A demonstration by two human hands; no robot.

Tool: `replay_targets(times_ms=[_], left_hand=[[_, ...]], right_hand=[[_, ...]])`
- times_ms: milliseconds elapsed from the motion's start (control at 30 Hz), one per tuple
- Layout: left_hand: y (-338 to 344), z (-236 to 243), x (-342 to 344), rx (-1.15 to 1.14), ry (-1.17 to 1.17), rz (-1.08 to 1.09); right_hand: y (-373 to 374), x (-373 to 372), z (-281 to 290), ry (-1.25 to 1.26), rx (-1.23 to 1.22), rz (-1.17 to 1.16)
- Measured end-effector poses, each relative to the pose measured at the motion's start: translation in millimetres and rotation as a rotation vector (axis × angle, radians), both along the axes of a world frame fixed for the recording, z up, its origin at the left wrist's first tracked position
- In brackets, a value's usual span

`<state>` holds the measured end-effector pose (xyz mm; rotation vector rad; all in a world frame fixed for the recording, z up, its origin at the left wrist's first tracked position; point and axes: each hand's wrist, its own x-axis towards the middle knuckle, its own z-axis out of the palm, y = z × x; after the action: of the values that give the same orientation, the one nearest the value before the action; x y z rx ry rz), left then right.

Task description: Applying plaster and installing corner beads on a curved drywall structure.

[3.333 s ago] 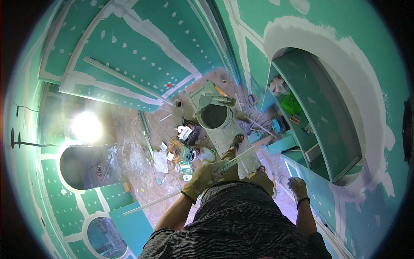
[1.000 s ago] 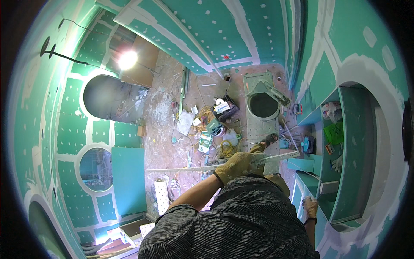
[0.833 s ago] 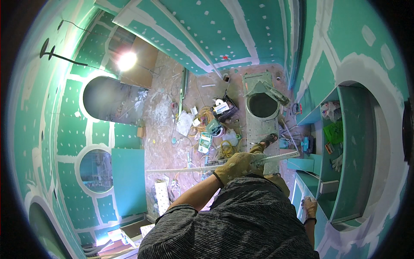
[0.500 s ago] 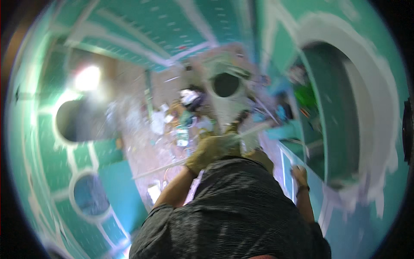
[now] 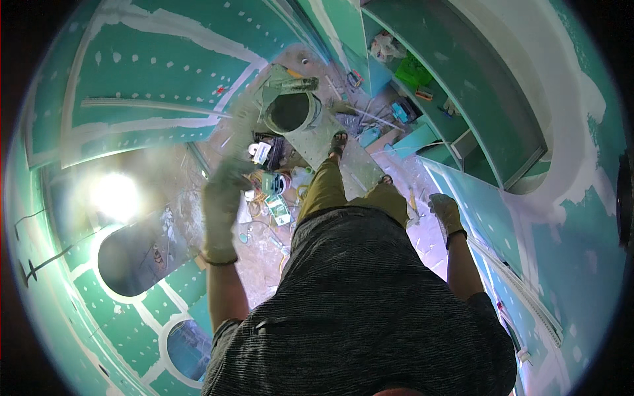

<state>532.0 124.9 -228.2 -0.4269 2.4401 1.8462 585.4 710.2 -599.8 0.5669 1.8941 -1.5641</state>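
My left hand, in a dusty glove, is raised over the floor on the left. Motion smears its fingers, so I cannot see whether they grip anything. My right hand, in a pale glove, hangs beside the right wall with its fingers loosely bent and nothing seen in them. Pale perforated strips lean along that wall, just behind the right wrist. Ahead of my feet a bucket of grey compound stands on a dusty board.
A bright work lamp glares at left. Tools and a green-and-white packet litter the floor. Green plasterboard walls with filled joints surround me; a curved niche is at right. A long white strip lies against the far left wall.
My view has turned. The left hand, earlier low before my body beside a long pale strip, is now raised to the left; that strip is no longer by it. The right hand has moved forward.
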Motion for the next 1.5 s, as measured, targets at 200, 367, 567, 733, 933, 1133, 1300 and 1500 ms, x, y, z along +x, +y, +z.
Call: replay_targets(times_ms=[200,367,567,733,933,1133,1300,1500], left_hand=[[-23,112,-42,-0.464,0.49,0.146],[-91,205,-75,-0.15,0.333,-0.073],[-134,256,-131,-0.992,0.374,0.039],[-158,236,-230,-0.818,0.484,-0.053],[-198,198,-365,-0.564,0.378,-0.208],[-230,144,-456,-0.358,0.513,-0.147],[-283,105,-531,-0.235,0.396,-0.029],[-342,22,-606,-0.019,0.381,-0.081]], right_hand=[[17,25,-2,-0.01,0.191,0.151],[34,29,6,-0.002,0.081,0.067],[44,14,52,-0.03,0.257,0.126],[36,4,68,-0.033,0.374,0.27],[13,2,70,-0.191,0.218,-0.05],[-34,-49,103,-0.248,0.274,-0.046],[-92,-95,118,-0.208,0.307,-0.023],[-147,-130,115,-0.27,0.272,-0.061]])
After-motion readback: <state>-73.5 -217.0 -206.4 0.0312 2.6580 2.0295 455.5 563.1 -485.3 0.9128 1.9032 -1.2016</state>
